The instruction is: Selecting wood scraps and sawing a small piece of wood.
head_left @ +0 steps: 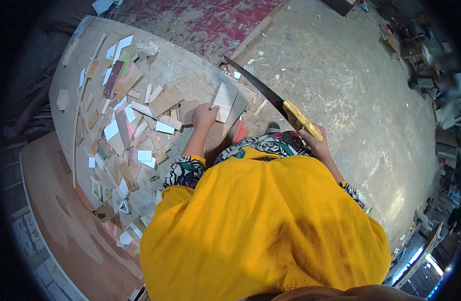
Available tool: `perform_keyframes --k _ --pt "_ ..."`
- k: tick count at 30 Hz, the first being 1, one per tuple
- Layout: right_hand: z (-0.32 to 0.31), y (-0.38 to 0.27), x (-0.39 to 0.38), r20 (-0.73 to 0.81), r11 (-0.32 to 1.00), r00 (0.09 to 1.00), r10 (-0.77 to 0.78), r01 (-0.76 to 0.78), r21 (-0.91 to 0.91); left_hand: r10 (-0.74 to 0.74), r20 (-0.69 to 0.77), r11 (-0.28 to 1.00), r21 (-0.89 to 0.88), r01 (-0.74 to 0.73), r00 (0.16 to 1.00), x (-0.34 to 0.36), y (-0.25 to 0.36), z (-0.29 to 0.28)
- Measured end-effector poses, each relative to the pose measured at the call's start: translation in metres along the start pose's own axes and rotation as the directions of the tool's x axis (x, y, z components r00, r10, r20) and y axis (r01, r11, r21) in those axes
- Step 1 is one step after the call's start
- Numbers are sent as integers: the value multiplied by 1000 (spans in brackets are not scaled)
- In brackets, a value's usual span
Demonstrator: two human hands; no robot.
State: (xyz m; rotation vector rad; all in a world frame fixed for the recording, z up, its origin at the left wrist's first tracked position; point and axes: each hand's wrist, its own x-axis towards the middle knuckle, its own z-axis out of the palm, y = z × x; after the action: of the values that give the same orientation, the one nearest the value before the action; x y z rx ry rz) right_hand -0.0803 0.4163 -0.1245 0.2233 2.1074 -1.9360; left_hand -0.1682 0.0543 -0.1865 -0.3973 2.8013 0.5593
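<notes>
From here I see the left hand (204, 116) with its grip closed on the edge of a pale board (225, 100), just right of it over the worktop (183, 65), long axis running forward. The right hand (316, 141) wraps a saw (263, 90) by its yellow handle (299, 115), blade slanting forward-left from that grip.

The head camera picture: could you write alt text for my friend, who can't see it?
A person in a yellow top grips a handsaw by its yellow handle in the right hand, while the left hand touches a pale flat piece near the corner of a broad work surface. Scattered offcuts, some white-faced, cover much of that surface.
</notes>
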Motion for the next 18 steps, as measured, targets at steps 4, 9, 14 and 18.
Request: perform_keyframes --k 4,9,14,18 --pt "2 -5 -4 -9 999 1000 -23 24 23 92 4 975 205 -91 996 -14 25 -27" --pt "3 -5 -7 -23 1000 999 -30 30 1 760 10 613 324 -721 650 10 27 -34" --pt "1 -3 -18 -36 999 998 -48 47 -1 830 402 264 327 -907 387 38 36 -39" --pt "2 0 -34 -70 997 998 -7 12 77 780 346 424 320 -847 521 45 38 -31"
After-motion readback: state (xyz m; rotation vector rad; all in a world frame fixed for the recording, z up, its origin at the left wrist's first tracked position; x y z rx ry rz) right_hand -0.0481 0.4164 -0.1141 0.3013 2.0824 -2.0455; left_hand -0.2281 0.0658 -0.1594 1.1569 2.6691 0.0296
